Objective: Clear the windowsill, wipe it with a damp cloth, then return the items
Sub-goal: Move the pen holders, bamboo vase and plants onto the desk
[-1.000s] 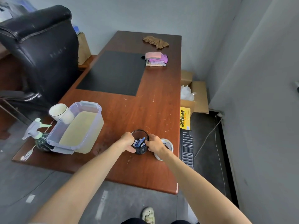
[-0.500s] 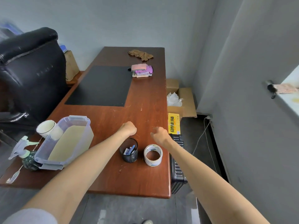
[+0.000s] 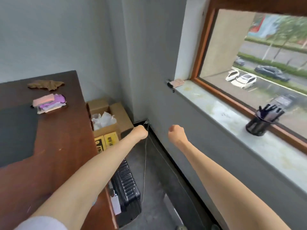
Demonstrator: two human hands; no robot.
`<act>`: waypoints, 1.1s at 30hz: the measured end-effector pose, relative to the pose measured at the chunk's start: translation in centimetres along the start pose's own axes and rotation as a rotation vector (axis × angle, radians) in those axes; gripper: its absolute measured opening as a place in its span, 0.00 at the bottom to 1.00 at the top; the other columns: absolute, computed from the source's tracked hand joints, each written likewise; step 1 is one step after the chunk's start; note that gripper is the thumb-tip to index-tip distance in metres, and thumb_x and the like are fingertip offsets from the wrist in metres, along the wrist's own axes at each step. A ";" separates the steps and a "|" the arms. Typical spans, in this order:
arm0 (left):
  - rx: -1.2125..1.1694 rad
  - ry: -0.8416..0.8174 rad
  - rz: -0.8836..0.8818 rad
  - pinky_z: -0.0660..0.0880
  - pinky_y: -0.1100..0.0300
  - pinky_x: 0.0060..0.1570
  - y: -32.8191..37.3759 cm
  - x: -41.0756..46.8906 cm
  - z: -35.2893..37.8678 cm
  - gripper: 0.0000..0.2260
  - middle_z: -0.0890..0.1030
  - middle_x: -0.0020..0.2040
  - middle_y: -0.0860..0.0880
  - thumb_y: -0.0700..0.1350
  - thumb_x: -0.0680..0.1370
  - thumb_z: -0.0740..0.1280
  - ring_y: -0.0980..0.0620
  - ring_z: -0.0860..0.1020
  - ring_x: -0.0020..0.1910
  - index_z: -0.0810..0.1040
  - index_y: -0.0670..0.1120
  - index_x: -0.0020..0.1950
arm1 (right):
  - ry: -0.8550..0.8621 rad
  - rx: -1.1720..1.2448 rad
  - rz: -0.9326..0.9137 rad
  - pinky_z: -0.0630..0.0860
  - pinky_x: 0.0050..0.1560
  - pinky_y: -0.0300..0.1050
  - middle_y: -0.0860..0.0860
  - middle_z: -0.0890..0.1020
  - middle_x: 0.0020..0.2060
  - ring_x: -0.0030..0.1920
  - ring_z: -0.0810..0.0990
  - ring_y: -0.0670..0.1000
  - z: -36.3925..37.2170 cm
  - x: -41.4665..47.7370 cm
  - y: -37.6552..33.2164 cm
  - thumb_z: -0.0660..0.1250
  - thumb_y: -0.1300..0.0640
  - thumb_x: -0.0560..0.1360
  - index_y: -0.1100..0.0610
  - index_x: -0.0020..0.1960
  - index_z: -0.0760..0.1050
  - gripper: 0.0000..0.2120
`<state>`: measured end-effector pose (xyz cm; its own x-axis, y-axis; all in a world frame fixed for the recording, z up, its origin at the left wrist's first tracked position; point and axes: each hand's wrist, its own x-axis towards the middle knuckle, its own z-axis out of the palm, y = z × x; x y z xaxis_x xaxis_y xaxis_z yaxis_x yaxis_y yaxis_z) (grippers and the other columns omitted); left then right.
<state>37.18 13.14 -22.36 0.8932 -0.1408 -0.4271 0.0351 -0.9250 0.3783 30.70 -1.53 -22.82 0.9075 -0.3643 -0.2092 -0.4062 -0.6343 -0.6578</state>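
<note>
The pale, stained windowsill (image 3: 216, 112) runs along the right wall under a wood-framed window. A black mesh pen holder (image 3: 260, 122) with dark pens stands on it toward the near end. A pink cloth (image 3: 178, 82) lies at its far end beside a small black item (image 3: 170, 85). My left hand (image 3: 141, 131) and my right hand (image 3: 176, 132) hang in mid-air over the floor between desk and wall, both curled into fists and holding nothing. My right hand is well left of and below the pen holder.
The brown desk (image 3: 54, 143) is at the left, with a dark mat, a folded pink and purple cloth stack (image 3: 49, 103) and a crumpled brown rag (image 3: 46, 84). An open cardboard box (image 3: 108, 120) and a black suitcase (image 3: 126, 186) stand on the floor by the desk; a cable runs along the wall.
My hands let go of the small pen cup on the desk and rose. My view swung right from the desk to the windowsill.
</note>
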 end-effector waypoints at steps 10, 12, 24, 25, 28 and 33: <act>0.071 -0.148 0.467 0.70 0.60 0.38 23.4 0.3 9.0 0.13 0.79 0.55 0.42 0.38 0.77 0.58 0.43 0.78 0.49 0.77 0.38 0.57 | 0.397 0.151 0.360 0.73 0.42 0.48 0.65 0.80 0.47 0.50 0.80 0.61 -16.2 2.2 15.7 0.58 0.67 0.72 0.70 0.49 0.77 0.12; 0.070 -0.162 0.535 0.69 0.61 0.41 27.3 0.2 10.5 0.12 0.79 0.51 0.41 0.38 0.76 0.59 0.42 0.78 0.53 0.79 0.37 0.53 | 0.449 0.176 0.394 0.72 0.43 0.46 0.64 0.80 0.49 0.51 0.79 0.62 -18.4 2.6 17.8 0.59 0.66 0.73 0.69 0.51 0.78 0.12; -0.465 -0.259 0.542 0.64 0.56 0.63 39.2 -0.1 15.8 0.18 0.69 0.70 0.44 0.43 0.82 0.52 0.46 0.67 0.68 0.64 0.43 0.72 | 0.477 0.487 0.443 0.74 0.58 0.59 0.55 0.78 0.53 0.57 0.76 0.60 -24.4 6.7 26.2 0.70 0.59 0.61 0.55 0.67 0.57 0.37; -0.518 -0.266 0.531 0.65 0.57 0.60 39.8 -0.1 16.0 0.16 0.72 0.66 0.44 0.44 0.82 0.52 0.46 0.69 0.65 0.68 0.43 0.68 | 0.471 0.513 0.409 0.74 0.58 0.59 0.54 0.78 0.53 0.58 0.75 0.60 -24.2 7.3 26.8 0.71 0.58 0.57 0.53 0.65 0.59 0.39; -0.625 -0.328 0.462 0.66 0.57 0.52 41.1 0.0 16.5 0.13 0.75 0.54 0.46 0.47 0.82 0.53 0.49 0.71 0.54 0.72 0.42 0.59 | 0.466 0.555 0.336 0.73 0.60 0.58 0.50 0.77 0.53 0.58 0.76 0.56 -23.8 9.1 28.7 0.72 0.54 0.50 0.50 0.62 0.62 0.42; -0.784 -0.376 0.290 0.66 0.57 0.51 42.4 -0.5 17.2 0.10 0.72 0.53 0.47 0.44 0.81 0.56 0.49 0.70 0.52 0.69 0.43 0.60 | 0.488 0.571 0.350 0.75 0.58 0.58 0.50 0.79 0.52 0.57 0.77 0.56 -23.4 9.9 28.7 0.73 0.49 0.53 0.49 0.60 0.62 0.38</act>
<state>30.51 -32.09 -20.24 0.7148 -0.5624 -0.4156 0.2490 -0.3506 0.9028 25.48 -39.30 -26.80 0.5369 -0.8148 -0.2187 -0.4205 -0.0337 -0.9067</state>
